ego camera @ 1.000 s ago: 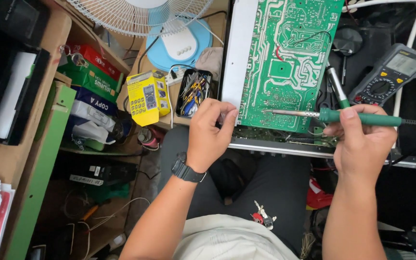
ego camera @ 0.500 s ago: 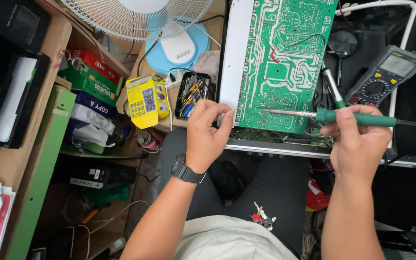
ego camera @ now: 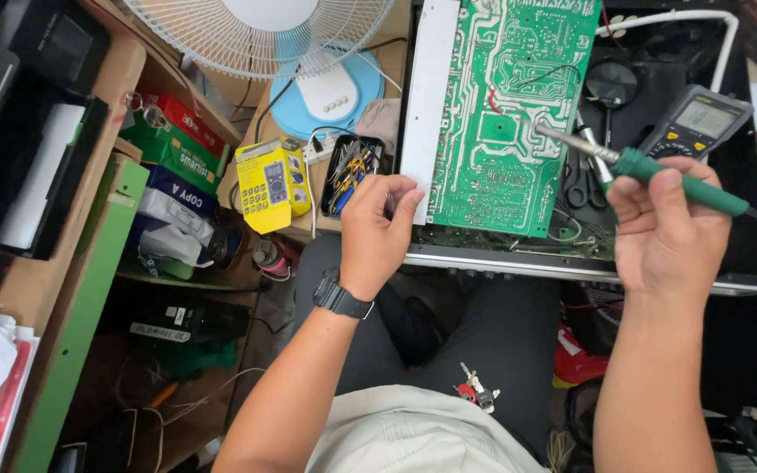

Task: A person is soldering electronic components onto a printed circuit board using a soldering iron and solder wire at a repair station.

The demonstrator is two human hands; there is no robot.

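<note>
A large green circuit board [ego camera: 505, 105] lies solder side up on a metal chassis [ego camera: 422, 105] in front of me. My left hand [ego camera: 374, 232], with a black watch on the wrist, pinches the board's near left corner and the chassis edge. My right hand [ego camera: 663, 232] is closed around a green-handled soldering iron [ego camera: 659, 175]. Its metal tip points left and hovers over the right side of the board. A second thin green-handled tool [ego camera: 602, 171] sticks up between the same fingers.
A grey multimeter [ego camera: 698, 123] lies right of the board, with scissors [ego camera: 580, 184] beside it. To the left are a yellow boxed meter [ego camera: 273, 184], a black tray of small tools [ego camera: 352, 171], a fan [ego camera: 265, 35] and shelves of boxes [ego camera: 177, 166]. Keys [ego camera: 475, 385] rest on my lap.
The right hand has lifted the soldering iron up and to the right, so its tip now sits higher over the board. The left hand stays on the board's corner.
</note>
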